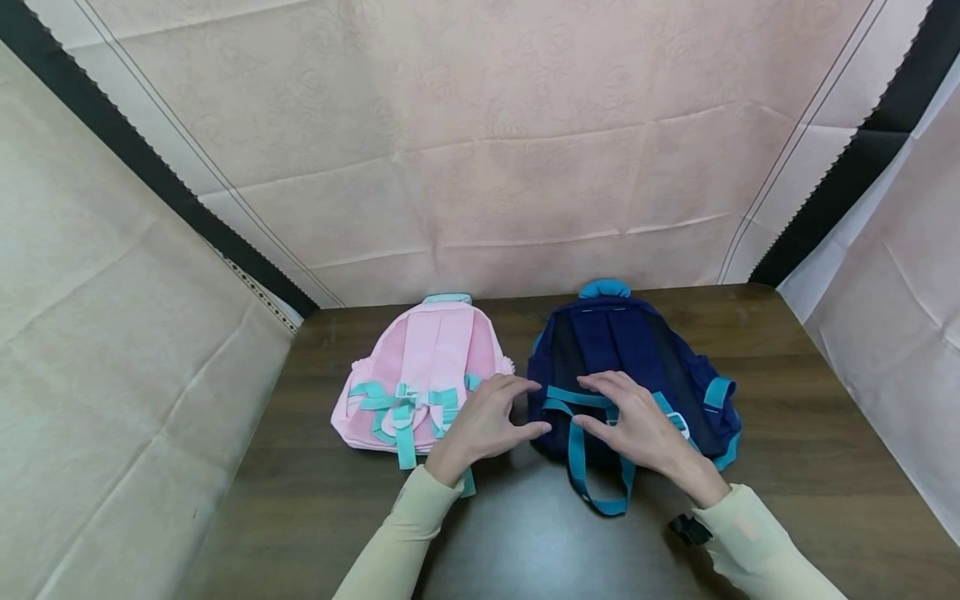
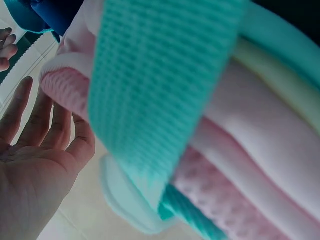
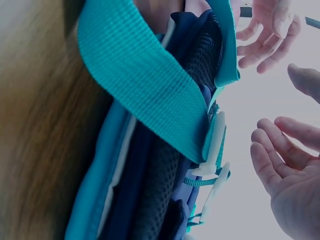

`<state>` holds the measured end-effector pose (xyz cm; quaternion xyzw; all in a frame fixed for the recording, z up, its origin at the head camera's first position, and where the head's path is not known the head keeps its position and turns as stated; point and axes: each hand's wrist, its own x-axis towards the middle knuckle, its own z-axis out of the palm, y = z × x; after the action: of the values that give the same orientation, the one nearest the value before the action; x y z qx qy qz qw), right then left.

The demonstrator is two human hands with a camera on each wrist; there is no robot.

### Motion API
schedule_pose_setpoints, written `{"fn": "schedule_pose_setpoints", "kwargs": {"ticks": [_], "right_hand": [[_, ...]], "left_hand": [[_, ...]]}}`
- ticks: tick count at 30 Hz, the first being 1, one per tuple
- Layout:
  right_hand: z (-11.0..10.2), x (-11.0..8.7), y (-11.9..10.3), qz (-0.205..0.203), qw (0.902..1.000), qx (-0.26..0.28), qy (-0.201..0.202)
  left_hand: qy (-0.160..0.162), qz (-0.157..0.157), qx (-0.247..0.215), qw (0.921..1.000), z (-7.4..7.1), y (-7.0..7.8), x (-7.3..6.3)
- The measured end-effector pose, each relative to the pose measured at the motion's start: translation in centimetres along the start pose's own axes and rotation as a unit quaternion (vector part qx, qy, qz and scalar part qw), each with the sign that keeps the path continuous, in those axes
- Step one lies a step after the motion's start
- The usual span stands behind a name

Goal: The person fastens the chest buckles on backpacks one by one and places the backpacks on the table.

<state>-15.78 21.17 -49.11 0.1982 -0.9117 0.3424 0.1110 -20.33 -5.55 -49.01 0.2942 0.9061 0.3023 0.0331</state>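
A small pink backpack (image 1: 438, 342) with turquoise straps lies straps-up on the table, left of a navy backpack (image 1: 626, 337) with blue straps. My left hand (image 1: 483, 421) hovers at the pink bag's lower right corner, thumb and fingers spread, holding nothing. Over the navy bag's lower half is my right hand (image 1: 633, 425), its fingers loosely bent and nothing between them. In the left wrist view a turquoise strap (image 2: 160, 90) crosses close to the camera, with the left hand's fingers beside the pink bag. The right wrist view shows a blue strap (image 3: 145, 85) looping off the navy bag's edge.
Both bags sit on a dark wooden table (image 1: 315, 500) near its back edge. Pale cloth walls (image 1: 525, 167) with black corner strips enclose the table at the back and sides. A small black object (image 1: 690, 529) is at the right sleeve's cuff.
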Motion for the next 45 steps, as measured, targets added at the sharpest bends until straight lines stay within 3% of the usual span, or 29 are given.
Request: {"fn": "schedule_pose_setpoints", "kwargs": {"ticks": [14,20,45], "right_hand": [[0.5,0.4,-0.5,-0.001,1.0000,-0.001,-0.002],[0.8,0.5,-0.8,0.002,1.0000,0.000,-0.004],[1.5,1.3,-1.9,0.010,0.9996,0.026,-0.010]], "left_hand": [[0.026,0.006,0.005,0.9996,-1.1,-0.6,-1.2],[0.028,0.003,-0.009,0.9995,-1.3,-1.1,-1.6],[0.063,0.013,0.009,0.9979,-3.0,-2.5,-2.6]]}}
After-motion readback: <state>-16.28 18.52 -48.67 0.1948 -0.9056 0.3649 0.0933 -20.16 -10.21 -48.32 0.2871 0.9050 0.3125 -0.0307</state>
